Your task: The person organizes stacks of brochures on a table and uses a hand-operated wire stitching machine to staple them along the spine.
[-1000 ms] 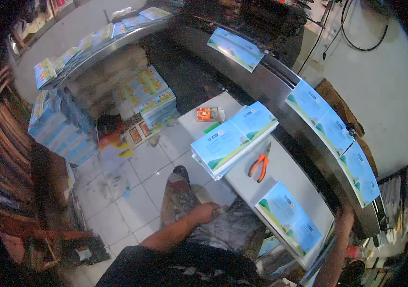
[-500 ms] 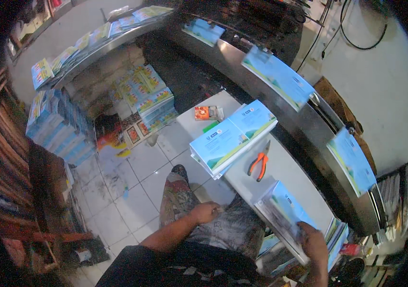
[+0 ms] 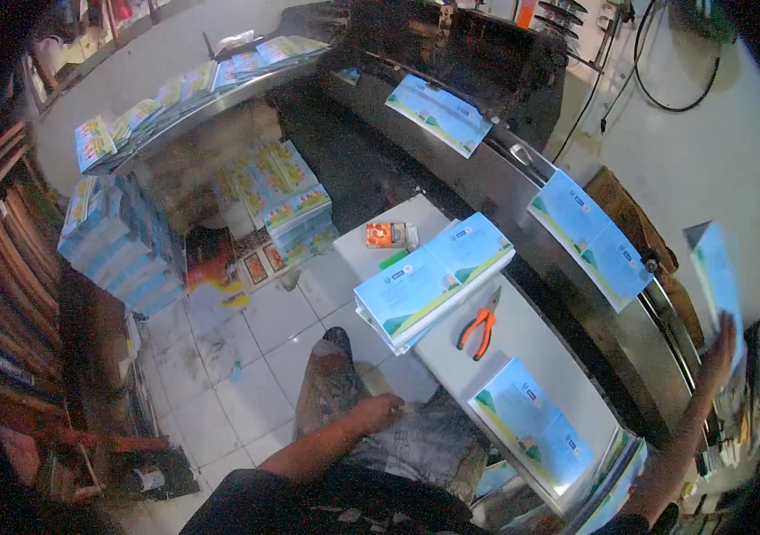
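My right hand (image 3: 724,348) is raised at the far right, by the near end of a long metal rail (image 3: 665,316). It grips the lower edge of a blue printed booklet (image 3: 715,276), slightly blurred. On the rail, more blue booklets (image 3: 592,239) hang open along its ridge. My left hand (image 3: 378,414) rests on my thigh with its fingers curled in and nothing visible in them. Between my legs and the rail, a blue booklet pile (image 3: 536,426) lies on a white bench (image 3: 522,325). A taller booklet stack (image 3: 433,276) stands farther along the bench.
Orange-handled pliers (image 3: 478,332) lie between the two bench stacks, near a small red-orange box (image 3: 386,234). Bundled booklets (image 3: 121,245) are piled on the tiled floor at left, with others (image 3: 295,201) farther back. A sloping shelf (image 3: 193,102) carries printed sheets.
My right hand has moved from the bench pile out to the rail's near end and now holds a booklet. Booklets on the rail have shifted nearer and rightward. My left hand has barely moved.
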